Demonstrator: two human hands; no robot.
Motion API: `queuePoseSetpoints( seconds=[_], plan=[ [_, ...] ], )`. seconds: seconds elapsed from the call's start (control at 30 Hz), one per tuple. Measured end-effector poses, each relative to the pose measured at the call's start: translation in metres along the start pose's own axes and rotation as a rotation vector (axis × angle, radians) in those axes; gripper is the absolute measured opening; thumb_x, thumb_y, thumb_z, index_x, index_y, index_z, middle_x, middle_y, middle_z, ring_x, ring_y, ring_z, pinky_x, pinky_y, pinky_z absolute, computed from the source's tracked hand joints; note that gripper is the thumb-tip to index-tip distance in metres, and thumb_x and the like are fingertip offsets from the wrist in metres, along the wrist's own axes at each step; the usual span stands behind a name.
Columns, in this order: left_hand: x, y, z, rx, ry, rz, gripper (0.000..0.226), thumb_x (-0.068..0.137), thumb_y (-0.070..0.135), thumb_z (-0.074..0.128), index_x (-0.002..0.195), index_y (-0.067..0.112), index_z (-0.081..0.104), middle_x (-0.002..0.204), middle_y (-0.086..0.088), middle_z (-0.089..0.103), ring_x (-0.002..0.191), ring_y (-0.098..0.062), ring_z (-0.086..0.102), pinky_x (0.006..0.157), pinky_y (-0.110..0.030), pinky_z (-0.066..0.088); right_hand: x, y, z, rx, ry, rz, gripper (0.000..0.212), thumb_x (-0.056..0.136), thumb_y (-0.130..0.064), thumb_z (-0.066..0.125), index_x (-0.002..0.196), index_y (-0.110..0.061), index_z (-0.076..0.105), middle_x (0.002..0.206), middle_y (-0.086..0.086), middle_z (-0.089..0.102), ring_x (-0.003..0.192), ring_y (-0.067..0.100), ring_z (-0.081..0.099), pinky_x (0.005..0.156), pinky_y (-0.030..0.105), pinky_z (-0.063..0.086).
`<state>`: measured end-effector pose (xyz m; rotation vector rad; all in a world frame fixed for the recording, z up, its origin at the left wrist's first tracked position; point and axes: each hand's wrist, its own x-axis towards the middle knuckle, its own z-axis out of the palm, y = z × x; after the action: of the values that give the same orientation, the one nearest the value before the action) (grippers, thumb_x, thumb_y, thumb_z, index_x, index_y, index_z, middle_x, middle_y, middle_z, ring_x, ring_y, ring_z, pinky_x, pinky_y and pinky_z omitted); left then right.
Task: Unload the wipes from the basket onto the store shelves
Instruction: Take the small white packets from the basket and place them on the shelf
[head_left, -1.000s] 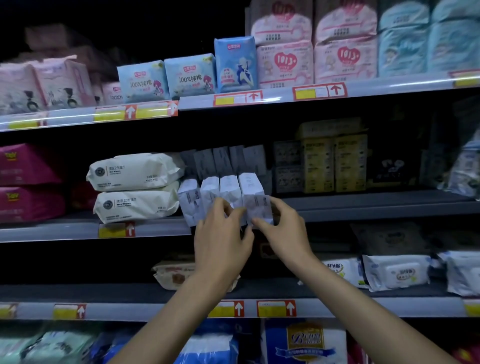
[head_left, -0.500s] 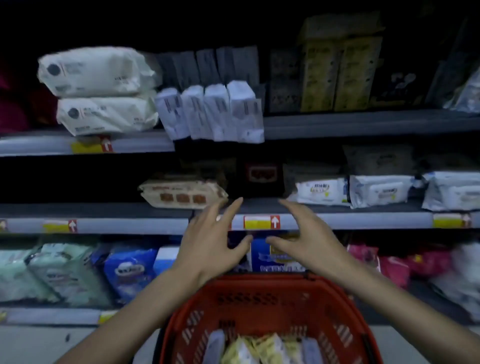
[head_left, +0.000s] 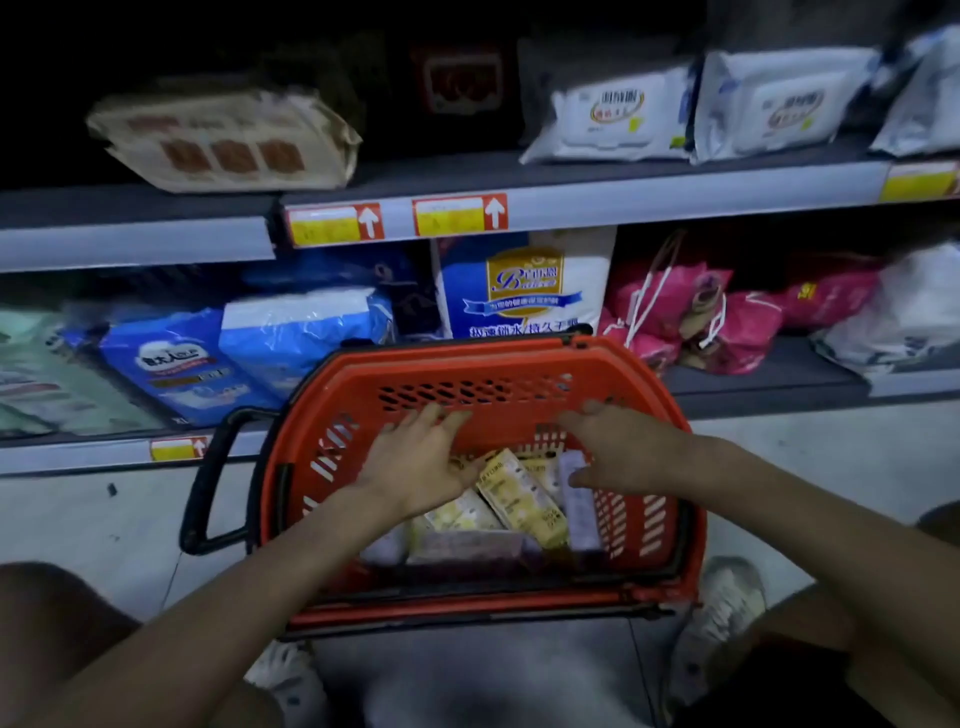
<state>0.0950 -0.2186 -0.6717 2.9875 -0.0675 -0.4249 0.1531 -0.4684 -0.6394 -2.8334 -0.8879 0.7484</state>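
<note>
A red plastic basket (head_left: 467, 374) stands on the floor between my feet, in front of the shelves. Inside lie several small wipes packs, yellow ones (head_left: 519, 493) in the middle and a pale lilac one (head_left: 582, 509) at the right. My left hand (head_left: 415, 462) hovers over the basket's left half with fingers spread and nothing in it. My right hand (head_left: 618, 452) reaches in from the right, fingers apart, just above the lilac pack; whether it touches the pack is unclear.
The basket's black handle (head_left: 208, 483) hangs out to the left. Behind it the bottom shelf (head_left: 779, 384) holds blue, white and pink bags. The shelf above (head_left: 623, 176) carries a beige wipes pack (head_left: 223, 140) and white wipes packs (head_left: 613, 119). My shoes (head_left: 722, 613) flank the basket.
My view has dropped from the upper shelves to the basket on the floor. Both hands left the row of packs on the shelf and came down into the basket, empty.
</note>
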Motion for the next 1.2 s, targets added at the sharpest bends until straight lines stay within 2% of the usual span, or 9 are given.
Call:
queuePoseSetpoints(
  seconds=[0.23,0.37,0.47,0.57,0.63,0.67,0.77,0.93,1.2],
  plan=[
    [0.049,0.045,0.082,-0.267,-0.399,-0.004,0.068,0.098,0.06,0.056,0.149,0.015,0.052,0.133,-0.008,0.066,0.115,-0.03,0.065,0.087,-0.04,0.055,0.008,0.021,0.035,-0.164,-0.169,-0.044,0.044,0.1,-0.012,0.058,0.144,-0.014,0.05,0.14,0.013,0.057,0.125,0.033,0.057,0.095,0.041,0.051],
    [0.077,0.082,0.106,-0.485,-0.577,-0.067,0.034,0.102,0.045,0.062,0.108,0.013,0.069,0.093,-0.005,0.061,0.093,-0.027,0.06,0.074,-0.034,0.045,0.013,0.035,0.035,-0.162,-0.111,-0.028,0.044,0.098,-0.004,0.054,0.14,-0.013,0.056,0.139,0.013,0.059,0.127,0.033,0.057,0.102,0.044,0.05],
    [0.095,0.105,0.12,-0.572,-0.604,-0.145,0.037,0.099,0.047,0.066,0.087,0.012,0.067,0.072,-0.007,0.058,0.067,-0.024,0.056,0.063,-0.033,0.046,0.017,0.043,0.032,-0.122,-0.07,-0.015,0.038,0.098,-0.01,0.054,0.135,-0.014,0.06,0.136,0.01,0.062,0.125,0.031,0.059,0.103,0.041,0.048],
    [0.104,0.127,0.13,-0.601,-0.612,-0.163,0.055,0.102,0.044,0.063,0.129,-0.003,0.064,0.093,-0.017,0.069,0.08,-0.033,0.068,0.063,-0.033,0.051,0.02,0.051,0.03,-0.064,-0.041,-0.01,0.037,0.096,-0.017,0.058,0.132,-0.015,0.063,0.133,0.011,0.064,0.121,0.031,0.061,0.101,0.04,0.049],
    [0.107,0.136,0.142,-0.614,-0.595,-0.171,0.069,0.098,0.047,0.068,0.142,-0.004,0.054,0.13,-0.026,0.066,0.114,-0.043,0.066,0.083,-0.039,0.055,0.022,0.057,0.031,-0.064,-0.033,0.009,0.038,0.095,-0.011,0.057,0.133,-0.015,0.062,0.133,0.01,0.063,0.121,0.031,0.061,0.101,0.039,0.05],
    [0.108,0.138,0.15,-0.616,-0.581,-0.203,0.074,0.093,0.05,0.073,0.142,-0.002,0.054,0.136,-0.024,0.064,0.119,-0.042,0.065,0.09,-0.04,0.056,0.022,0.06,0.031,-0.058,-0.032,0.021,0.039,0.095,-0.007,0.056,0.133,-0.015,0.062,0.133,0.01,0.063,0.121,0.03,0.061,0.1,0.038,0.05],
    [0.109,0.138,0.166,-0.642,-0.527,-0.298,0.063,0.086,0.044,0.082,0.132,0.005,0.064,0.126,-0.017,0.072,0.108,-0.036,0.073,0.087,-0.04,0.062,0.022,0.062,0.029,-0.056,-0.024,0.034,0.041,0.096,-0.004,0.052,0.134,-0.016,0.061,0.133,0.01,0.063,0.121,0.029,0.061,0.1,0.038,0.05],
    [0.11,0.139,0.164,-0.657,-0.529,-0.347,0.057,0.091,0.03,0.079,0.134,0.0,0.058,0.127,-0.019,0.069,0.096,-0.033,0.07,0.053,-0.03,0.052,0.023,0.062,0.032,-0.06,-0.014,0.046,0.039,0.096,-0.006,0.054,0.133,-0.017,0.061,0.132,0.009,0.063,0.118,0.028,0.063,0.098,0.039,0.052],
    [0.115,0.136,0.165,-0.792,-0.525,-0.48,0.066,0.074,0.041,0.084,0.123,0.001,0.066,0.12,-0.014,0.073,0.109,-0.033,0.072,0.089,-0.038,0.061,0.024,0.06,0.027,-0.002,-0.044,0.065,0.036,0.094,-0.015,0.063,0.13,-0.016,0.062,0.129,0.01,0.064,0.117,0.029,0.062,0.099,0.039,0.052]
  ],
)
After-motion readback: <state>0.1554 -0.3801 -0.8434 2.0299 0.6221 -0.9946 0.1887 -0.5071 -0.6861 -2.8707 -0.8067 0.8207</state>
